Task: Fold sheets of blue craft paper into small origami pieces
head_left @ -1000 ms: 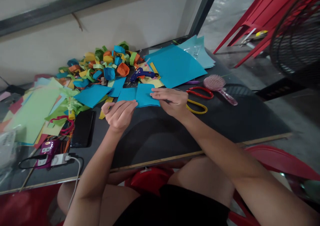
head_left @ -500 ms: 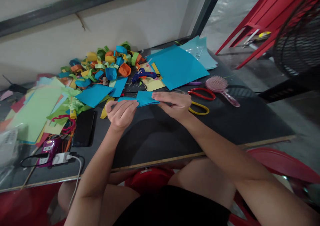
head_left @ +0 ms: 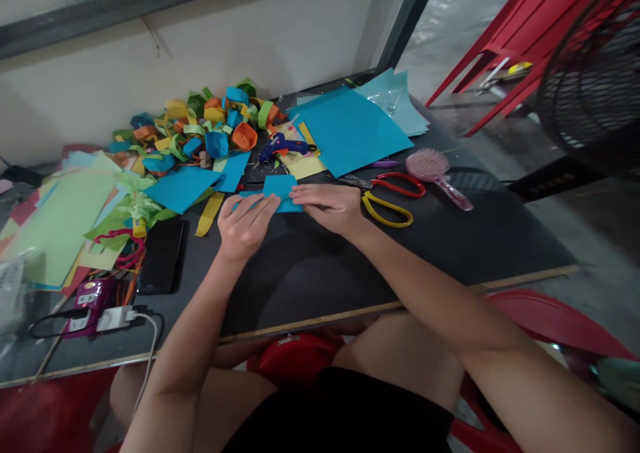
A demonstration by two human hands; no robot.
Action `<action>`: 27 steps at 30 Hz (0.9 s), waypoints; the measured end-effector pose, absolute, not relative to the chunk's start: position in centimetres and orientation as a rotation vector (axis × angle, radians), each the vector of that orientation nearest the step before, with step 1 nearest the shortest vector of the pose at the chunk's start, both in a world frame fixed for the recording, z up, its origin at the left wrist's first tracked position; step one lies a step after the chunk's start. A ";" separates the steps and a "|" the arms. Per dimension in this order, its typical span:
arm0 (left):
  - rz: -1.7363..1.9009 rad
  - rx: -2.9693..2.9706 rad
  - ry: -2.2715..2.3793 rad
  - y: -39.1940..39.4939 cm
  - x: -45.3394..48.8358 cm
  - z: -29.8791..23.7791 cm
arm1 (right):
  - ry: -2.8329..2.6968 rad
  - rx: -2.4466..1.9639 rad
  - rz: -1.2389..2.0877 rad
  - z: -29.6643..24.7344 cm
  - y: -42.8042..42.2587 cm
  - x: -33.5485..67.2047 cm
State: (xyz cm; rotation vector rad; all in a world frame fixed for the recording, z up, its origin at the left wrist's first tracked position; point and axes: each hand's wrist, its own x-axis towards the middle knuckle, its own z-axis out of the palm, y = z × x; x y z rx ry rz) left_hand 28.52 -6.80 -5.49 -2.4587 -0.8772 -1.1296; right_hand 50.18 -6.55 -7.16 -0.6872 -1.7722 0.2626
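A small piece of blue paper [head_left: 279,185], partly folded, lies between my hands at the middle of the dark table. My left hand [head_left: 246,226] is closed on its left part, the fingers bent over the paper. On the right edge, my right hand [head_left: 330,206] pinches the paper with its fingers held together. Both hands cover parts of the sheet, so the full fold is hidden. To the right of my right hand lie scissors with one red and one yellow handle [head_left: 387,213]. A yellow paper strip [head_left: 209,214] lies left of my left hand.
Folded paper pieces [head_left: 216,144] are heaped along the wall, beside a blue glue gun [head_left: 284,147]. Large blue sheets [head_left: 353,133] lie behind my hands. A hairbrush [head_left: 430,166], a phone [head_left: 161,257] and a purple power adapter [head_left: 93,299] rest on the table; a fan [head_left: 593,93] stands at right.
Both hands have come slightly closer together and the blue paper now appears lower, nearer the table surface. The scissors' handles show more fully beside my right hand. The view has shifted a little.
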 end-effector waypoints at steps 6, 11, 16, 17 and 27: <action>-1.150 -2.471 -0.851 -7.0 28.6 -5.1 | -1.759 -0.774 0.194 -6.5 -7.0 50.2; -1.191 -2.399 -0.699 -6.8 28.7 -5.0 | -1.795 -0.771 0.179 -6.8 -6.2 50.4; -1.267 -2.434 -0.668 -7.1 29.0 -4.7 | -1.898 -0.869 0.135 -7.8 -4.8 51.2; -1.298 -2.442 -0.679 -7.2 29.1 -4.6 | -1.897 -0.898 0.124 -7.9 -4.6 51.3; -1.336 -2.403 -0.886 -6.7 28.7 -3.1 | -2.015 -0.940 0.185 -8.7 -3.8 51.6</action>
